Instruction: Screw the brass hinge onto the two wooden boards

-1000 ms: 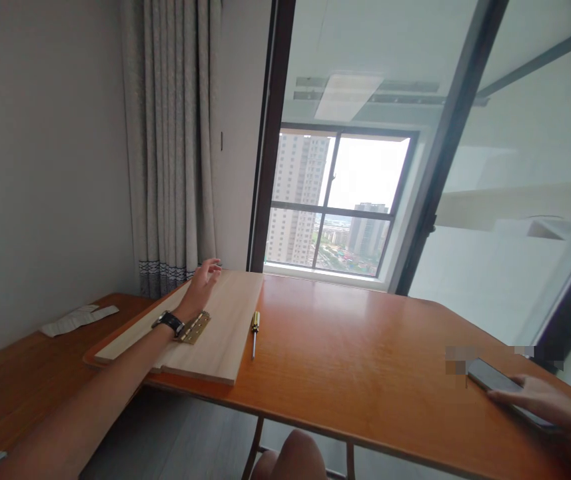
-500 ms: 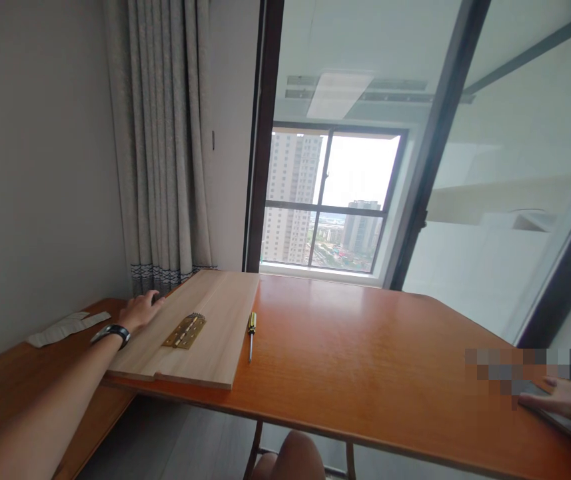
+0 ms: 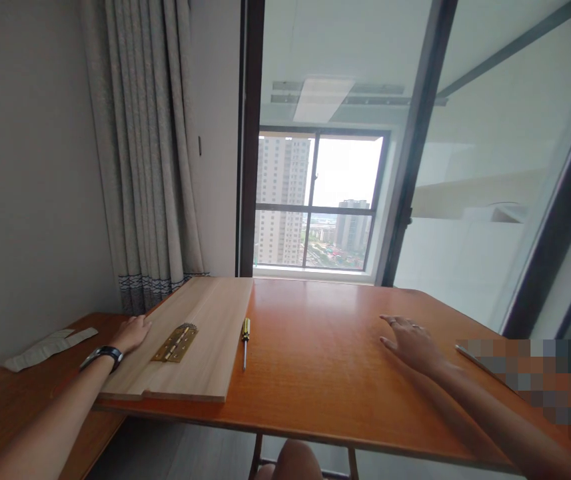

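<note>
A pale wooden board (image 3: 210,360) lies on the table's left part, with a groove or seam running along it. My left hand (image 3: 134,333) rests at the board's left edge, its fingers lying loosely over it. On the board are brass hinge plates (image 3: 175,345), with a row of small pointed bits at their far end, too small to name. Just right of the board lies a screwdriver (image 3: 246,340) with a yellow and black handle, its tip toward me. My right hand (image 3: 410,343) is over the right half of the table, empty, fingers stretched out.
The orange-brown table (image 3: 310,380) reaches to a window wall. A thin flat device (image 3: 485,365), partly pixelated, lies at the right. Pale cloth strips (image 3: 48,347) lie on a wooden surface at far left. A grey curtain (image 3: 140,167) hangs behind the board.
My right hand has let go of the flat device at the right edge and moved left over the table. My left hand stays at the board's edge. The view has shifted slightly.
</note>
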`<action>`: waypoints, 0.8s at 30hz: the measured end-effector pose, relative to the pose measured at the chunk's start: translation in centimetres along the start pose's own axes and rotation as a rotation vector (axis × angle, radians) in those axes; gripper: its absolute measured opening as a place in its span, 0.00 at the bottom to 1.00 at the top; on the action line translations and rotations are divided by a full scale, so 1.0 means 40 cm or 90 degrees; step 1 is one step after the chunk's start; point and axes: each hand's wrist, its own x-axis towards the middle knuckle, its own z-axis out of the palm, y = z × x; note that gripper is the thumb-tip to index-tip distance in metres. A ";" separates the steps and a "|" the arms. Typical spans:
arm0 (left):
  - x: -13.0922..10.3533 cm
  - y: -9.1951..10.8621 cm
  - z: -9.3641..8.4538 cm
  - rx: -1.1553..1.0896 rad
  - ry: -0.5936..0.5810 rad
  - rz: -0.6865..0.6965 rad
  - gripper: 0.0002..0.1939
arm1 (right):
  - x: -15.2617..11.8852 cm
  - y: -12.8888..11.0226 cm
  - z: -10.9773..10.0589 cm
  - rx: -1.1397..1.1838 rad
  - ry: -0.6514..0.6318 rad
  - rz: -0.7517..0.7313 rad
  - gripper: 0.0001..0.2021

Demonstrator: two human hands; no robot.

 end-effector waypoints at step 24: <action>-0.062 0.084 0.009 0.150 -0.070 -0.013 0.28 | 0.004 -0.157 0.011 0.189 -0.046 -0.041 0.26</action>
